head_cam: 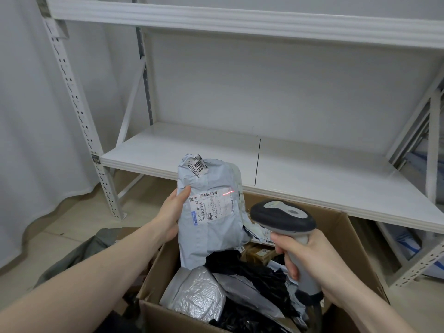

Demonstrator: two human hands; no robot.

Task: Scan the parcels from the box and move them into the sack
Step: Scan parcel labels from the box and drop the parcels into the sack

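The left hand [171,213] grips a pale blue-grey parcel [211,212] by its left edge, thumb on the front face and fingers hidden behind it, holding it upright above the open cardboard box [346,236]. The right hand [310,258] is wrapped around the handle of a grey barcode scanner [284,216], its dark-rimmed head tilted up toward the parcel. The two hands are apart, the parcel to the left and the scanner to the right, each clamped on its own thing.

A white shipping label [212,205] lies across the front of the held parcel, with a barcode along its upper edge. A thin red scan line [228,193] falls on the label's upper right corner, just right of that barcode. A second small label marked 1014 [198,167] sits crumpled at the top of the parcel.

The box stands on the floor in front of a white metal shelf rack [288,169], its flaps open. Inside lie more parcels: a silver bubble mailer [195,294] near the front left, black plastic bags [254,270] in the middle, a grey mailer between them, and a small brown carton [260,254] toward the back right, partly hidden by the right hand and scanner.

Left of the box, under the left forearm, a dark grey-green fabric heap [79,253] lies on the floor; I cannot tell whether it is the sack
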